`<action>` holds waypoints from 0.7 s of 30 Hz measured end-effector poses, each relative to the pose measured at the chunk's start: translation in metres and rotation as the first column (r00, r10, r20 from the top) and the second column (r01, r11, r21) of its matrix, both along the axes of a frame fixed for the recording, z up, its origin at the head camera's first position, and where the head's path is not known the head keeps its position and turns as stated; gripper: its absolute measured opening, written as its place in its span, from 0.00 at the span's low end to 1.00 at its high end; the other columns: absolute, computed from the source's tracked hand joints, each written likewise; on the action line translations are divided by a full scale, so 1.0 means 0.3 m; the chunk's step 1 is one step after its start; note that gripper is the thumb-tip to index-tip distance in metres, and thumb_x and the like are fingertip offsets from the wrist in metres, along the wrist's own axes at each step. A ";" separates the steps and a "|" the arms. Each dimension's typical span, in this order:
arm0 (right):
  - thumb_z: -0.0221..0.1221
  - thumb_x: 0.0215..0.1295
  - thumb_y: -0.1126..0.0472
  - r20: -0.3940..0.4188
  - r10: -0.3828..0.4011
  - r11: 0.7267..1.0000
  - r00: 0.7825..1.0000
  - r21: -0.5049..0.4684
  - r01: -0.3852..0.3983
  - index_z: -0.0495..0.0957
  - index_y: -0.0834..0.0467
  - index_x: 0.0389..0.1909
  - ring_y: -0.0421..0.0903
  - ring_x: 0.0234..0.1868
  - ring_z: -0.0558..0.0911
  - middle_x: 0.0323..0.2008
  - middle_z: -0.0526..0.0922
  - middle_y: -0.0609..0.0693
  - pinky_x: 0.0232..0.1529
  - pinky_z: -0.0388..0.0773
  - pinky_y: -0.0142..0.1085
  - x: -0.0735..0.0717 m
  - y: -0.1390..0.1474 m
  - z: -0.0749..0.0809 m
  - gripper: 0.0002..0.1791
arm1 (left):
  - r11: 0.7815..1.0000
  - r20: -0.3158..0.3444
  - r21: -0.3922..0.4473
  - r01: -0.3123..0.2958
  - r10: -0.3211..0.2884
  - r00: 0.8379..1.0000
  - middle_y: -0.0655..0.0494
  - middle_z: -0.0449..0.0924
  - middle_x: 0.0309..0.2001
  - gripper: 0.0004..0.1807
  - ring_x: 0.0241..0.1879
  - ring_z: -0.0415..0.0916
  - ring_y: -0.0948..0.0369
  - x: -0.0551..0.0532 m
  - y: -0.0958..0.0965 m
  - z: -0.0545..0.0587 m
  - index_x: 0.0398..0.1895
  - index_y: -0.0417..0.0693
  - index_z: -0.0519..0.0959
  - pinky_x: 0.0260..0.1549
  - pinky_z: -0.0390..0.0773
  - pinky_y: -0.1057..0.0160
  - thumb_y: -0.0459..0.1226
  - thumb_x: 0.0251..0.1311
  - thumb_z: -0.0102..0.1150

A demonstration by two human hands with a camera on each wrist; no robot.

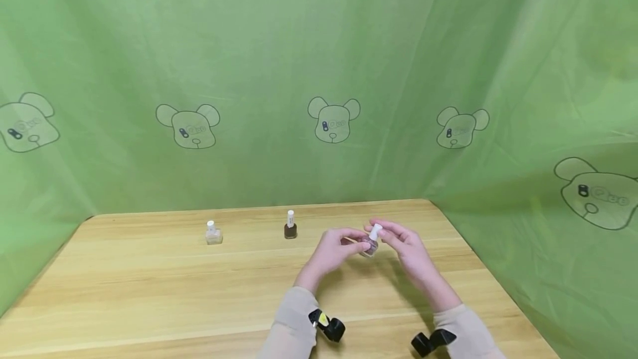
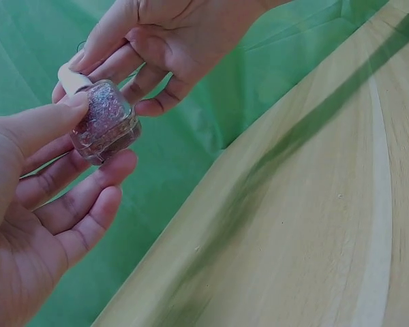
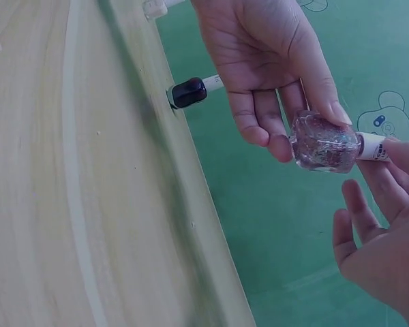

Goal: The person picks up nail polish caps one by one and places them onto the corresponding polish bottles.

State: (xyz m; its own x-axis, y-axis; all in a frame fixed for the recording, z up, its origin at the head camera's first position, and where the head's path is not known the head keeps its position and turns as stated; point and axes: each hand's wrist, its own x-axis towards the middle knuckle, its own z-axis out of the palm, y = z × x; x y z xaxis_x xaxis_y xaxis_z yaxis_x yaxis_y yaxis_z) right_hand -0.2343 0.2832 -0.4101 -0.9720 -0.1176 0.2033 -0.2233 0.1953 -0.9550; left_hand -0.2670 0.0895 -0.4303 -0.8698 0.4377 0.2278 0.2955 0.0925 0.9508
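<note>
A nail polish bottle [image 1: 369, 246] with pink glitter and a white cap [image 1: 375, 231] is held tilted above the right part of the table. My left hand [image 1: 335, 251] pinches its glass body between thumb and fingers. With thumb and fingertips my right hand [image 1: 405, 245] grips the white cap. In the left wrist view the glittery nail polish bottle [image 2: 105, 126] shows its square glass base. The right wrist view has the cap [image 3: 373, 146] still on the bottle's neck, a small printed label on its side.
A dark nail polish bottle [image 1: 291, 230] with a white cap stands toward the back middle of the wooden table [image 1: 164, 292]. Farther left stands a clear nail polish bottle [image 1: 213, 235]. A green curtain [image 1: 269, 71] with bear-head prints encloses the back and sides.
</note>
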 end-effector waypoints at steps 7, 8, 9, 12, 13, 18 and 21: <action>0.62 0.65 0.56 0.077 -0.140 0.989 0.987 -0.046 0.144 0.75 0.66 0.56 0.34 0.47 0.83 0.41 0.88 0.37 0.63 0.68 0.39 0.003 -0.011 0.001 0.23 | 1.000 0.006 0.009 0.007 -0.007 1.000 0.51 0.86 0.42 0.15 0.31 0.80 0.69 0.009 0.007 0.001 0.45 0.44 0.84 0.36 0.81 0.72 0.40 0.55 0.69; 0.63 0.64 0.56 0.088 -0.165 0.984 0.982 -0.049 0.170 0.77 0.64 0.54 0.35 0.45 0.83 0.40 0.88 0.36 0.60 0.70 0.35 0.004 -0.012 0.001 0.21 | 1.000 0.002 0.008 0.002 -0.002 1.000 0.51 0.86 0.41 0.15 0.30 0.79 0.70 0.010 0.009 0.001 0.45 0.44 0.84 0.36 0.81 0.72 0.40 0.55 0.69; 0.64 0.63 0.57 0.094 -0.186 0.980 0.978 -0.055 0.191 0.78 0.62 0.51 0.35 0.44 0.83 0.39 0.88 0.36 0.57 0.71 0.32 0.003 -0.014 0.000 0.19 | 1.000 0.000 0.005 -0.002 0.002 1.000 0.52 0.86 0.40 0.15 0.30 0.79 0.70 0.011 0.011 0.001 0.44 0.44 0.84 0.35 0.81 0.71 0.40 0.54 0.69; 0.65 0.61 0.60 0.103 -0.229 0.968 0.968 -0.082 0.238 0.81 0.55 0.42 0.36 0.41 0.83 0.34 0.87 0.34 0.52 0.73 0.30 0.003 -0.019 -0.001 0.09 | 1.000 -0.008 -0.005 -0.012 0.012 1.000 0.54 0.86 0.38 0.14 0.28 0.78 0.70 0.014 0.017 0.002 0.42 0.46 0.85 0.32 0.80 0.71 0.41 0.53 0.70; 0.66 0.60 0.61 0.105 -0.242 0.964 0.965 -0.091 0.251 0.81 0.53 0.38 0.36 0.39 0.83 0.32 0.86 0.34 0.51 0.73 0.30 0.003 -0.021 0.000 0.06 | 1.000 -0.005 -0.008 -0.013 0.012 1.000 0.55 0.86 0.38 0.14 0.28 0.78 0.70 0.015 0.019 0.003 0.42 0.46 0.85 0.32 0.80 0.71 0.42 0.53 0.70; 0.67 0.57 0.64 0.108 -0.295 0.944 0.949 -0.121 0.307 0.78 0.46 0.28 0.36 0.36 0.80 0.28 0.84 0.34 0.48 0.72 0.32 0.005 -0.036 0.004 0.10 | 1.000 -0.022 -0.005 -0.020 0.020 1.000 0.54 0.86 0.37 0.15 0.28 0.78 0.69 0.019 0.029 0.003 0.41 0.45 0.84 0.30 0.80 0.71 0.42 0.52 0.71; 0.67 0.57 0.65 0.109 -0.310 0.938 0.944 -0.127 0.323 0.77 0.46 0.27 0.36 0.36 0.79 0.27 0.83 0.34 0.47 0.71 0.32 0.006 -0.041 0.005 0.11 | 1.000 -0.022 -0.006 -0.023 0.022 1.000 0.54 0.86 0.37 0.15 0.29 0.78 0.68 0.019 0.035 0.000 0.42 0.45 0.84 0.30 0.80 0.71 0.42 0.52 0.71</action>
